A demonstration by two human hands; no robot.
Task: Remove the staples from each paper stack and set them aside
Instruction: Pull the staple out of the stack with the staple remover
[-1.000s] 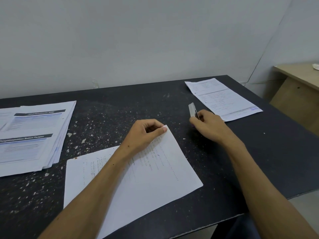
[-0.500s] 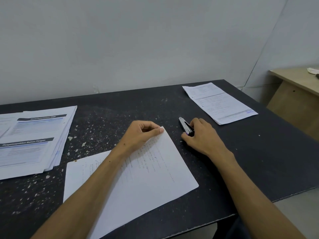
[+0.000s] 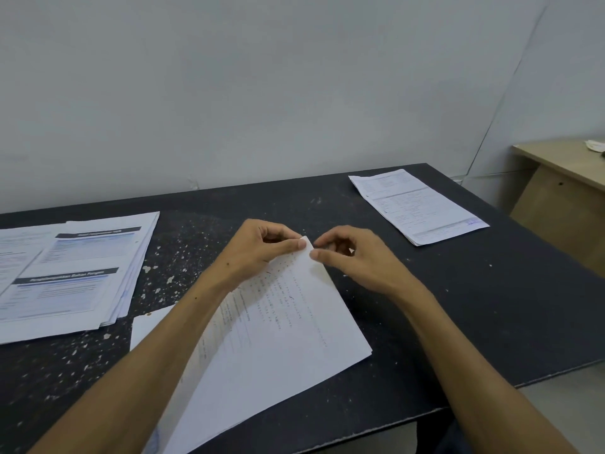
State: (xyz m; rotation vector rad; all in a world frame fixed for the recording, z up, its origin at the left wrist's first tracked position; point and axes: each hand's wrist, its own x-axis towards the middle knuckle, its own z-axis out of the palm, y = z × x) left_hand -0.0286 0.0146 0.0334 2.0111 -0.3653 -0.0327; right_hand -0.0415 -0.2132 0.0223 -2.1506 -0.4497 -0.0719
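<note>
- At the middle of the black table [image 3: 409,306], lies the paper stack [image 3: 288,329] being worked on — its long axis runs on a slant, from the near left edge up toward the far right, where its top corner points at the wall.
- That far corner is lifted slightly off the table, held between both hands.
- Left hand [image 3: 258,250]: fingers curled, thumb and forefinger pinching the corner of the paper stack from the left side.
- Right hand [image 3: 357,260]: fingers curled in, its fingertips meeting the same corner from the right; it seems to pinch the paper's edge, though the blur there makes the grip hard to judge. No tool shows in it.
- Both forearms reach in from the near edge, the left one lying across the paper stack.
- Count of paper — three groups: the paper stack in hand, a fanned pile [image 3: 65,273] with dark header bars at the left, and a printed sheaf [image 3: 419,204] at the far right, well apart from the hands.
- A pale wooden desk [image 3: 563,191] stands beyond the table's right end.
</note>
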